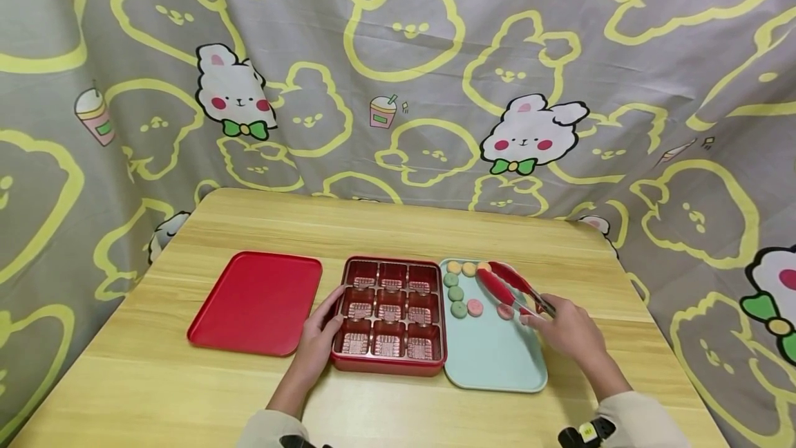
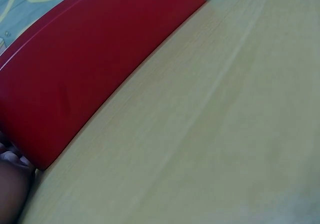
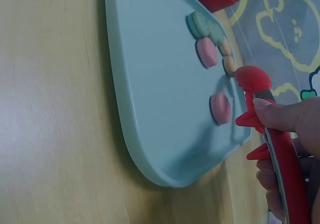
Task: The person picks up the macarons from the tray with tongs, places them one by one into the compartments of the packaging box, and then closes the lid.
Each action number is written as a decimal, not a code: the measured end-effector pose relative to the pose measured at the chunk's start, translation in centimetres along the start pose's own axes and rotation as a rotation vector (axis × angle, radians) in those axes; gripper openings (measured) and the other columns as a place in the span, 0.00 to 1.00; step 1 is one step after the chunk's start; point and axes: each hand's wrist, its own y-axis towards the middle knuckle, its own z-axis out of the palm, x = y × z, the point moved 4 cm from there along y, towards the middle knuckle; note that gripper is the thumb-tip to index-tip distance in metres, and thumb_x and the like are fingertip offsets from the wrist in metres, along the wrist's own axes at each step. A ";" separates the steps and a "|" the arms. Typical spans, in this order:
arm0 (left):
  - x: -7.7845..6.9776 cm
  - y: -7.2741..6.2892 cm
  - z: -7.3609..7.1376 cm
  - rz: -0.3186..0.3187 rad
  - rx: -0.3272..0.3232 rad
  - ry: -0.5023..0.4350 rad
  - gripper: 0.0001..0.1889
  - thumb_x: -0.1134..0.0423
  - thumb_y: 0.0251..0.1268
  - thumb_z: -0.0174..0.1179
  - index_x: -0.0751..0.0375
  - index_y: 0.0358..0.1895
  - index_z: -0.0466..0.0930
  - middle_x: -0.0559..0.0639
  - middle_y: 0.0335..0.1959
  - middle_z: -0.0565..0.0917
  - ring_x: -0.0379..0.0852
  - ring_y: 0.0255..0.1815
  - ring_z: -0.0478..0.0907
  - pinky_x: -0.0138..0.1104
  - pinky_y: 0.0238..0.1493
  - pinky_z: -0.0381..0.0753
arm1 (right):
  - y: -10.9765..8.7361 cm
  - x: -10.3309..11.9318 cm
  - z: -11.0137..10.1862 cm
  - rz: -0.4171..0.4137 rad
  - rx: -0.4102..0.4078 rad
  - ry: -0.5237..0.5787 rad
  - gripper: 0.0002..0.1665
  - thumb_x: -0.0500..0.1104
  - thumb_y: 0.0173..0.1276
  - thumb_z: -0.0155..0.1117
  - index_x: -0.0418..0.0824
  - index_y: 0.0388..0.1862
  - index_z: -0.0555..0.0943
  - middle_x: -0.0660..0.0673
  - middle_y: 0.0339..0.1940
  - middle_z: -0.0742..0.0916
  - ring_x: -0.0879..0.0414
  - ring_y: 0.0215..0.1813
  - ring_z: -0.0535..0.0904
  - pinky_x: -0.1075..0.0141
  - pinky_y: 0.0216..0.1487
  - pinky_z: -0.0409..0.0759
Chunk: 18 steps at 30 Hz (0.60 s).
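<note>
My left hand (image 1: pixel 317 337) holds the left side of a red box (image 1: pixel 388 367), thumb at its rim. A dark red divided insert (image 1: pixel 390 303) sits inside the box, its compartments bare. In the left wrist view, the box's red wall (image 2: pixel 85 68) fills the upper left. My right hand (image 1: pixel 572 330) grips red-tipped tongs (image 1: pixel 497 289) over the pale blue tray (image 1: pixel 497 358). The tongs' tips are near a yellow macaron (image 1: pixel 484 267) in the back row. Below them lies a pink macaron (image 3: pixel 220 108); a second pink macaron (image 1: pixel 475 308) is beside the green macarons (image 1: pixel 456 294).
A flat red tray (image 1: pixel 258 303) lies on the wooden table (image 1: pixel 205 393), left of the box. The pale blue tray stands close against the box's right side. Behind the table hangs a grey patterned curtain (image 1: pixel 429 102).
</note>
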 end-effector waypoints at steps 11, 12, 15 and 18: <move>0.1 0.0 0.0 0.004 0.000 0.021 0.27 0.73 0.69 0.44 0.52 0.70 0.62 0.54 0.72 0.61 0.50 0.71 0.57 0.20 0.57 0.65 | -1.1 1.9 -0.3 -0.066 -0.039 -0.016 0.46 0.65 0.55 0.66 0.34 0.62 0.72 0.34 0.48 0.83 0.48 0.35 0.75 0.63 0.26 0.66; 0.1 0.0 0.0 0.001 -0.001 0.027 0.27 0.73 0.69 0.44 0.52 0.70 0.63 0.53 0.72 0.61 0.49 0.71 0.55 0.18 0.58 0.63 | -1.2 2.1 -0.3 -0.070 -0.044 -0.018 0.46 0.65 0.55 0.66 0.34 0.62 0.72 0.34 0.48 0.83 0.48 0.36 0.75 0.62 0.27 0.67; 0.1 0.0 0.0 -0.003 0.000 0.027 0.27 0.73 0.68 0.44 0.51 0.70 0.63 0.52 0.72 0.61 0.47 0.72 0.54 0.17 0.58 0.60 | -1.4 2.8 -0.5 -0.083 -0.055 -0.018 0.47 0.66 0.54 0.65 0.35 0.63 0.73 0.37 0.43 0.85 0.50 0.34 0.75 0.62 0.27 0.68; 0.0 0.0 0.0 -0.004 -0.001 0.024 0.27 0.73 0.68 0.44 0.52 0.70 0.63 0.53 0.72 0.61 0.48 0.72 0.54 0.17 0.58 0.61 | -1.6 3.6 -0.6 -0.098 -0.063 -0.015 0.46 0.65 0.54 0.66 0.34 0.62 0.73 0.39 0.40 0.85 0.52 0.32 0.75 0.63 0.27 0.68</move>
